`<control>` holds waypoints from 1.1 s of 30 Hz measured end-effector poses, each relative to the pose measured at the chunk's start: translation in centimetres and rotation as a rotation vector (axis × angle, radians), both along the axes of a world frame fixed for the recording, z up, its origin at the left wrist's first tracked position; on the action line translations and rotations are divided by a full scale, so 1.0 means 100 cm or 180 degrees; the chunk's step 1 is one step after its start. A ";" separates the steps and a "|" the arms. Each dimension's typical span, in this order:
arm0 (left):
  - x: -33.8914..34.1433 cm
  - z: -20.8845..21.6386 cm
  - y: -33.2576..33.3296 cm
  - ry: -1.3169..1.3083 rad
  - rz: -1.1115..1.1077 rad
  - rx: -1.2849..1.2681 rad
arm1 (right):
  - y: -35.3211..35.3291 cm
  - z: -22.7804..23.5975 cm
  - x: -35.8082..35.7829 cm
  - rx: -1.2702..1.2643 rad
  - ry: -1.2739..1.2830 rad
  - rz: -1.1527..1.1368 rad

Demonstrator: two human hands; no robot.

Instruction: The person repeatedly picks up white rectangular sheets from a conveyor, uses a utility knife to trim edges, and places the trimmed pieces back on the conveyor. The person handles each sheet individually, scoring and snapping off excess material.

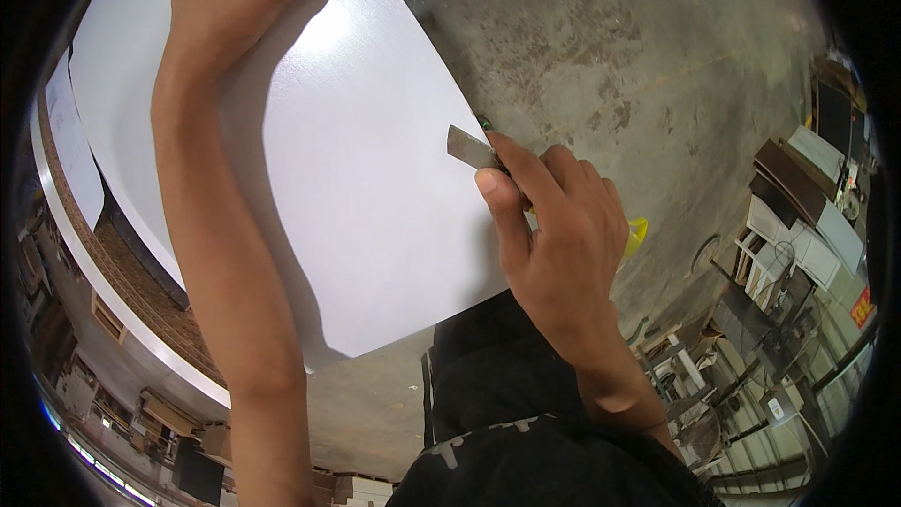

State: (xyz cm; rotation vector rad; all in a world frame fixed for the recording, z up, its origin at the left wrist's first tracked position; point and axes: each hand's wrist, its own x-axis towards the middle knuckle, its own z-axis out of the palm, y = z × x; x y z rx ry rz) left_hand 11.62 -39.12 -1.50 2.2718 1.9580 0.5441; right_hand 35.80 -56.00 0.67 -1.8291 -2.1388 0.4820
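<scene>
A large white panel [375, 178] with a smooth, shiny face lies below me. My right hand [568, 230] is closed at the panel's right edge, its thumb and index finger pinching a short, flat metal blade [471, 148]. The blade reaches in over the panel's edge; its handle, if any, is hidden in my fist. Near the top of the picture my left hand [235, 0] rests on or just over the panel, thumb stretched out toward the right edge. Its other fingers are partly cut off by the picture's rim.
Something yellow [637, 236] shows just beyond my right hand. Under the panel at left is a curved-looking brown board edge [131, 272] with a pale rim. Stacked boards [798, 178] and a metal frame [680, 366] stand at right on the stained concrete floor [582, 56].
</scene>
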 end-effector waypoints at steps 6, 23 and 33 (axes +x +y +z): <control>0.008 0.005 -0.006 0.0108 0.0204 -0.0092 | 0.012 -0.002 -0.009 0.0132 -0.0010 -0.0008; -0.001 0.010 -0.002 -0.0118 0.0108 -0.0285 | 0.029 -0.004 -0.023 -0.0072 -0.0043 -0.0118; 0.007 0.016 -0.004 -0.0038 0.0080 -0.0086 | 0.064 -0.005 -0.039 0.0159 -0.0033 0.0008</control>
